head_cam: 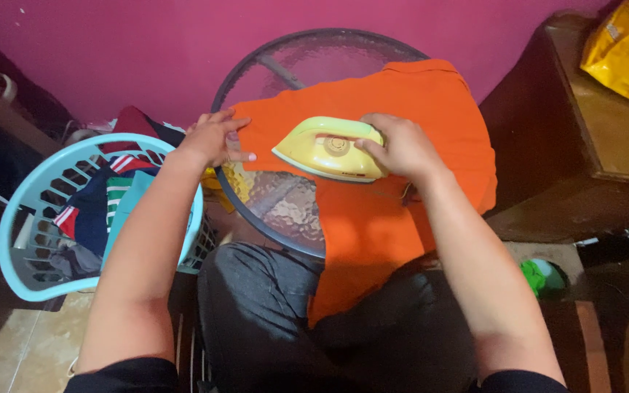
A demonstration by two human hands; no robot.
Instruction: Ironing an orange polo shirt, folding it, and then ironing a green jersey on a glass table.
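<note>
One yellow iron (329,149), rigid and probably fairly heavy, rests on one soft orange garment (394,175) spread over the round glass counter (285,211); it is best taken by its top handle. The right hand (402,145) grips that handle, while the left hand (212,137) lies open, flat on the cloth's edge. One blue basket (20,218) of clothes stands to the left.

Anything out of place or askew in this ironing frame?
Mildly odd: the orange shirt overhangs the small round glass table onto the lap. Right hand holds the iron; left hand pins the sleeve.
</note>
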